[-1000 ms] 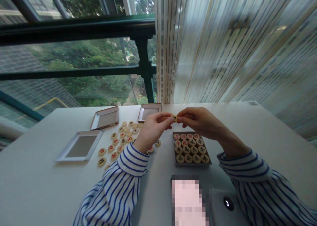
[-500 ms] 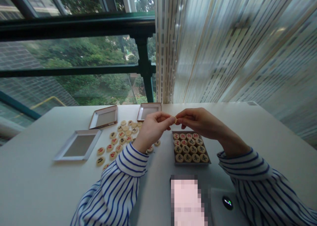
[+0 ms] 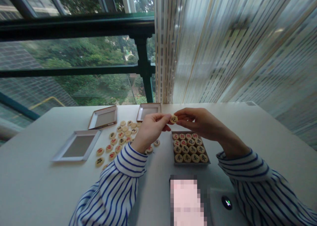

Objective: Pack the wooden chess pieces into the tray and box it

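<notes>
Fingers: thumb and forefinger of the left hand (image 3: pixel 151 128) and of the right hand (image 3: pixel 198 122) meet tip to tip from either side, clamped together on one round chess piece (image 3: pixel 174 119).
Chess piece: pale wooden disc with a dark character on its face, turned towards the camera, held in the air above the far edge of the box (image 3: pixel 190 164) and not touching it.
Box: shallow grey tray on the counter (image 3: pixel 37 179), just below the right hand, filled with four rows of four discs (red marks mostly on the far side, dark ones nearer).
Loose pieces (image 3: pixel 119 140): a scatter of the same discs lying flat on the counter left of the left wrist, some with red characters, some with black.
Empty trays: one white-rimmed (image 3: pixel 78 146) at the left, two brown-rimmed (image 3: pixel 104 117) (image 3: pixel 148 111) at the far edge, all beside the scatter.
Sleeves: blue-and-white stripes (image 3: pixel 128 166) on both forearms.
Background: window rail (image 3: pixel 74 24) with trees behind it on the left, a striped curtain (image 3: pixel 235 47) on the right.
</notes>
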Demonstrator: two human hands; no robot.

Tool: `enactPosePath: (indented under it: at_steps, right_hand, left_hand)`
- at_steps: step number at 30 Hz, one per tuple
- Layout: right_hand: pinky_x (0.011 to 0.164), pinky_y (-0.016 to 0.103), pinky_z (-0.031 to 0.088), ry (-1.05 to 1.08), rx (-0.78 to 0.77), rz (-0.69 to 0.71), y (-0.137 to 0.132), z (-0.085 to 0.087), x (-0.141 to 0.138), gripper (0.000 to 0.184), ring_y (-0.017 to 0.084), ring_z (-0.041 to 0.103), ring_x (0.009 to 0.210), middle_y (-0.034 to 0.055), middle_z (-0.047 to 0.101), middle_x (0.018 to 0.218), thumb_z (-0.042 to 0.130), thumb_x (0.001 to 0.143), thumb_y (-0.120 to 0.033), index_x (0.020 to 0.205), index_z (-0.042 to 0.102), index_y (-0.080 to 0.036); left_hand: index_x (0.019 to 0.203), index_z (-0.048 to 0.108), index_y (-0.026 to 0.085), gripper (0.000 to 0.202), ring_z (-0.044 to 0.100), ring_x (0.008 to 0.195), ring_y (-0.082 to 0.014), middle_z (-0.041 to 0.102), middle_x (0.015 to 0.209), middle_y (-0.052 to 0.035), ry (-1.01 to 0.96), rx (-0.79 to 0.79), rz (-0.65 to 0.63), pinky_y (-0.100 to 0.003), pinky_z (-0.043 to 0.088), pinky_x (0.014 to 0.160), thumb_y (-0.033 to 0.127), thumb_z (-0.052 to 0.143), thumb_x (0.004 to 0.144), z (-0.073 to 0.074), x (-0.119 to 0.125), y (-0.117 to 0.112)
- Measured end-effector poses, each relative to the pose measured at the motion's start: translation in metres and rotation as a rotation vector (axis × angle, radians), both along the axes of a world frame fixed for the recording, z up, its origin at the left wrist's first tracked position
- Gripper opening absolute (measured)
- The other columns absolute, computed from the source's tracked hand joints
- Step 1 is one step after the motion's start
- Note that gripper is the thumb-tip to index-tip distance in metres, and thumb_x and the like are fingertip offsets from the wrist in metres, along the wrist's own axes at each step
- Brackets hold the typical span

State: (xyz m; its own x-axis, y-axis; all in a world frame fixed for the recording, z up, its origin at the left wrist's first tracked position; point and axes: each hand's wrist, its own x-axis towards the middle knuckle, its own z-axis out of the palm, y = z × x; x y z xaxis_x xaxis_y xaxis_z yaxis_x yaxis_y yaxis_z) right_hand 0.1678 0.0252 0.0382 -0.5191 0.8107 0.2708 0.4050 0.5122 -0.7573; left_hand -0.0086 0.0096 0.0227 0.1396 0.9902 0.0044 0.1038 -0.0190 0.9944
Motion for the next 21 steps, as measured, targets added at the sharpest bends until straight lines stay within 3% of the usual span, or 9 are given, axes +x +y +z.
enactPosePath:
  at_steps: [12, 21]
  right_hand:
    - [0.075, 0.026, 0.050, 0.026, -0.044, 0.050, -0.0001, -0.0002, 0.0017, 0.023, 0.013, 0.064, 0.083, 0.0021, 0.069, 0.092, 0.056, 0.078, -0.030, 0.097, 0.064, -0.019]
    - [0.071, 0.027, 0.050, 0.012, -0.040, 0.012, 0.0003, -0.0005, 0.0021, 0.019, 0.013, 0.064, 0.078, 0.0030, 0.069, 0.086, 0.057, 0.077, -0.027, 0.094, 0.062, -0.018]
  left_hand:
    - [0.081, 0.068, 0.012, 0.028, 0.054, 0.054, -0.0073, 0.068, 0.076, -0.0055, -0.002, -0.038, -0.009, -0.021, 0.041, 0.054, 0.038, 0.060, 0.074, 0.0018, -0.0023, 0.0004]
    - [0.088, 0.069, 0.013, 0.029, 0.055, 0.056, -0.0079, 0.068, 0.074, -0.0054, 0.025, -0.034, -0.046, -0.021, 0.042, 0.056, 0.036, 0.060, 0.075, 0.0041, -0.0035, -0.0009]
